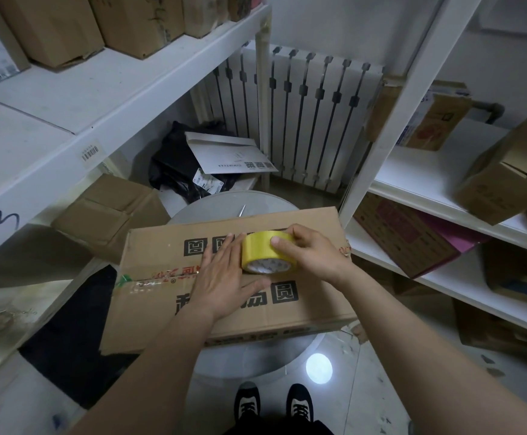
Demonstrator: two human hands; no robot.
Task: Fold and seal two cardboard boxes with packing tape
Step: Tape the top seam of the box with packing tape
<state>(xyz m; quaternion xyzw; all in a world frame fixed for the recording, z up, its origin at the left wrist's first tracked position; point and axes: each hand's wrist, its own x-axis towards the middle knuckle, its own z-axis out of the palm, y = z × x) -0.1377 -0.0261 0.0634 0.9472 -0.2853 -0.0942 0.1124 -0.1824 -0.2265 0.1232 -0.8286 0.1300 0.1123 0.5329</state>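
My right hand [314, 255] held the roll of yellow packing tape [268, 252], fingers curled over its top and thumb on the near side. The roll stood on edge on top of the large brown cardboard box with black printed characters [161, 246], roughly at the middle of the box's centre seam. My left hand [224, 277] lay flat on that top just left of the roll, fingers straight and together, pressing the flaps down at the seam. It gripped nothing.

The box sat across a round pale table [255, 362] and overhung it on the left and the right. Its top flaps were folded shut and met along the seam, so the folding of this box looked done. Left of my flat hand the seam carried a glossy strip over torn red and green print; I could not tell whether that was fresh tape or old. Right of the roll I saw no strip on the seam, so I judged the sealing run at best half made.

Beyond the box's far edge a thin metal tool [242, 210] lay on the table, too small to name. Left of the box and a little beyond it sat a smaller brown carton [105, 211] with loosely closed flaps — possibly the second one, though nothing showed that. A second box, folded and taped, was all left to do.
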